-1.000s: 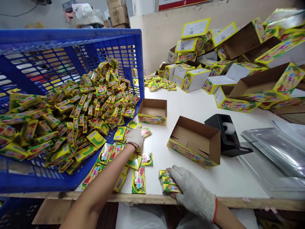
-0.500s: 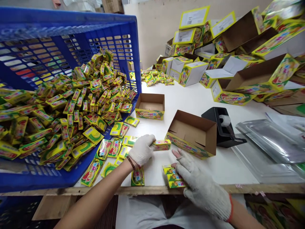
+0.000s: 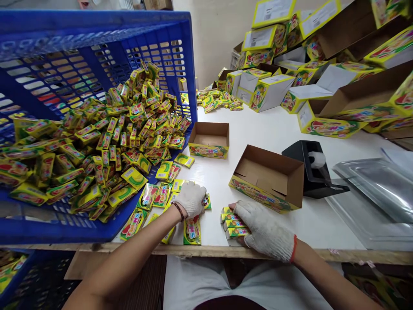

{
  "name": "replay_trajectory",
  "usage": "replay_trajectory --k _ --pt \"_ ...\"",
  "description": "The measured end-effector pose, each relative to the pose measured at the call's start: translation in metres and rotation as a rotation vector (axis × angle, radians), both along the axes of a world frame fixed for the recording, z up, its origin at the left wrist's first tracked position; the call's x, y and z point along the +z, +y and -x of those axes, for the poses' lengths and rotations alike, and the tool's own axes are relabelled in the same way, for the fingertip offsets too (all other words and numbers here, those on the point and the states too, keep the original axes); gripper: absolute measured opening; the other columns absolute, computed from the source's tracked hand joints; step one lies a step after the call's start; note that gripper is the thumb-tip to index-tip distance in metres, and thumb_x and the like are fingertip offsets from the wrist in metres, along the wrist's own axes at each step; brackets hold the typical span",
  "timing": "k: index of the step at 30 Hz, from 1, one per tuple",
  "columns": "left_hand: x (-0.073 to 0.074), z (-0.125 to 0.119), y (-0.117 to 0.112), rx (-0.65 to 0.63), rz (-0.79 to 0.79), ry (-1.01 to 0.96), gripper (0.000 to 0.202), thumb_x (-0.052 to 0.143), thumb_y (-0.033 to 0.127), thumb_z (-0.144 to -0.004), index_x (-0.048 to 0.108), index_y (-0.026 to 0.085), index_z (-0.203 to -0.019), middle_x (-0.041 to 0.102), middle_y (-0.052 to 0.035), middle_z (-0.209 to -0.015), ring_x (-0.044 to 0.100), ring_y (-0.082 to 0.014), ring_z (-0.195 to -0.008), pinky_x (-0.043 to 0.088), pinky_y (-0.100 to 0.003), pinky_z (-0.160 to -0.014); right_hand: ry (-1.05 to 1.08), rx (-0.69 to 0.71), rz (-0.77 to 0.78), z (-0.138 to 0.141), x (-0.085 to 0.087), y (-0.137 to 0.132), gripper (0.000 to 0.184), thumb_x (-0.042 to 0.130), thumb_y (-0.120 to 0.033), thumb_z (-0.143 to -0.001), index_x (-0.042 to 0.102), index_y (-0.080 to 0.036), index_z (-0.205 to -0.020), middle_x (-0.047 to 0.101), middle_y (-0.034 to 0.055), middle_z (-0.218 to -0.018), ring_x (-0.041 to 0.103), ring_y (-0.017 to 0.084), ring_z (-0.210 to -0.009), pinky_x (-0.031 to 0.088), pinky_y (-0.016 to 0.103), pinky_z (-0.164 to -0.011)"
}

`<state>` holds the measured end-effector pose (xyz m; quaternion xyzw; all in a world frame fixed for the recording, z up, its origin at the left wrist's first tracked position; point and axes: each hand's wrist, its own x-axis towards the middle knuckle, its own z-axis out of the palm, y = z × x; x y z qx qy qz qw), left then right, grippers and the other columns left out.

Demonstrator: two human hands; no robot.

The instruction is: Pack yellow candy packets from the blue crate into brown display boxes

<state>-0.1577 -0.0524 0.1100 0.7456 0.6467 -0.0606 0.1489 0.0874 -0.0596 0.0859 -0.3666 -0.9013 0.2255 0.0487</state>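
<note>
- So the thing to look at is the short row of small glossy yellow-and-green card cartons point(image 3: 235, 224), sitting near the front edge of the white desk point(image 3: 213, 176), narrow sides up.
- The right hand point(image 3: 264, 228), in an off-white knit glove, is closed around that row, fingers on the far side and thumb on the near side.
- Guessing here, but each carton looks light, fairly stiff and easy to dent. Shiny card under knit fabric might slide a bit, so I'd pinch the outer long sides gently and keep the row squared up.
- The left hand point(image 3: 191, 200), gloved too, is curled down over the loose flat-lying yellow cartons point(image 3: 163, 194). One carton pokes out by its fingertips; can't tell if it's actually gripped.
- Just beyond the right hand: an open brown-lined yellow cardboard box point(image 3: 254, 191), with a black tape dispenser point(image 3: 306, 172) beside it.
- A smaller-looking open box point(image 3: 208, 151) sits further back, close to the big slotted blue plastic crate point(image 3: 97, 19), which holds a heap of the same cartons.
- Back right, a messy stack of bigger yellow-and-white boxes point(image 3: 272, 38).
</note>
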Motion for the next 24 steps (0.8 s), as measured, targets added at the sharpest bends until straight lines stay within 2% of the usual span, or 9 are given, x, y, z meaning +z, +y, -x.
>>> replay_trajectory --k 2,5,8,12,14,16,19,22,24 --pt "-0.006 0.000 0.011 0.032 0.002 -0.047 0.038 0.084 0.030 -0.059 0.068 0.017 -0.091 0.069 -0.0145 -0.100 0.061 -0.0365 -0.103 0.045 -0.047 -0.091 0.003 0.000 -0.011 0.000 0.002 0.001 0.072 0.066 -0.021 -0.061 0.060 -0.012 -0.132 0.066 0.0174 -0.123 0.061 0.033 -0.111 0.050 0.046 -0.098" --pt "-0.011 -0.001 0.027 0.088 -0.011 -0.193 0.027 0.075 0.034 -0.068 0.068 0.019 -0.088 0.070 -0.0090 -0.096 0.063 -0.0271 -0.092 0.048 -0.037 -0.082 0.021 -0.003 -0.062 -0.001 -0.001 -0.001 0.077 0.064 -0.019 -0.061 0.056 -0.011 -0.137 0.066 0.0171 -0.123 0.062 0.032 -0.110 0.050 0.046 -0.098" --pt "-0.010 -0.002 0.040 0.146 -0.037 -0.389 0.014 0.061 0.028 -0.080 0.066 0.019 -0.089 0.070 -0.0033 -0.091 0.062 -0.0188 -0.085 0.048 -0.028 -0.075 0.015 0.003 -0.079 -0.003 -0.005 -0.002 0.077 0.062 -0.016 -0.061 0.056 -0.010 -0.137 0.066 0.0179 -0.122 0.063 0.032 -0.110 0.050 0.046 -0.098" --pt "-0.010 -0.010 0.045 0.212 -0.063 -0.647 0.005 0.059 0.020 -0.080 0.063 0.018 -0.081 0.067 0.0007 -0.082 0.060 -0.0154 -0.081 0.049 -0.026 -0.076 0.056 -0.003 -0.029 -0.004 -0.007 -0.003 0.075 0.063 -0.015 -0.060 0.058 -0.010 -0.135 0.066 0.0191 -0.121 0.062 0.035 -0.112 0.049 0.051 -0.099" --pt "-0.013 -0.016 0.043 0.289 -0.089 -0.771 0.006 0.059 0.016 -0.079 0.060 0.018 -0.084 0.066 0.0015 -0.082 0.060 -0.0143 -0.081 0.050 -0.025 -0.077 0.180 -0.105 0.071 -0.004 -0.007 -0.004 0.082 0.067 -0.020 -0.061 0.050 -0.011 -0.140 0.064 0.0202 -0.126 0.060 0.037 -0.116 0.048 0.054 -0.101" --pt "-0.018 -0.024 0.036 0.383 -0.108 -0.894 0.013 0.055 0.014 -0.081 0.056 0.019 -0.093 0.065 0.0011 -0.084 0.061 -0.0131 -0.080 0.051 -0.025 -0.075 0.398 -0.235 0.263 -0.003 -0.006 -0.004 0.086 0.071 -0.032 -0.066 0.042 -0.013 -0.145 0.062 0.0198 -0.132 0.061 0.036 -0.118 0.050 0.052 -0.100" --pt "-0.029 -0.041 0.014 0.459 -0.081 -1.074 0.017 0.052 0.014 -0.085 0.050 0.019 -0.101 0.067 -0.0008 -0.089 0.065 -0.0122 -0.079 0.054 -0.024 -0.072 0.788 -0.375 0.566 0.003 -0.002 -0.003 0.075 0.067 -0.054 -0.076 0.044 -0.020 -0.138 0.063 0.0164 -0.131 0.064 0.032 -0.114 0.055 0.046 -0.094" --pt "-0.039 -0.060 -0.012 0.487 -0.031 -1.256 0.017 0.051 0.018 -0.088 0.048 0.018 -0.104 0.069 -0.0041 -0.098 0.068 -0.0129 -0.084 0.055 -0.024 -0.074 1.010 -0.402 0.792 0.010 0.005 0.002 0.078 0.066 -0.065 -0.073 0.044 -0.021 -0.133 0.064 0.0166 -0.129 0.066 0.032 -0.110 0.057 0.044 -0.089" --pt "-0.042 -0.065 -0.025 0.493 -0.002 -1.343 0.017 0.051 0.019 -0.089 0.050 0.018 -0.106 0.070 -0.0059 -0.103 0.069 -0.0145 -0.090 0.056 -0.026 -0.079 0.992 -0.368 0.859 0.009 0.008 0.005 0.080 0.067 -0.064 -0.072 0.042 -0.021 -0.134 0.064 0.0164 -0.127 0.068 0.032 -0.106 0.059 0.043 -0.084"
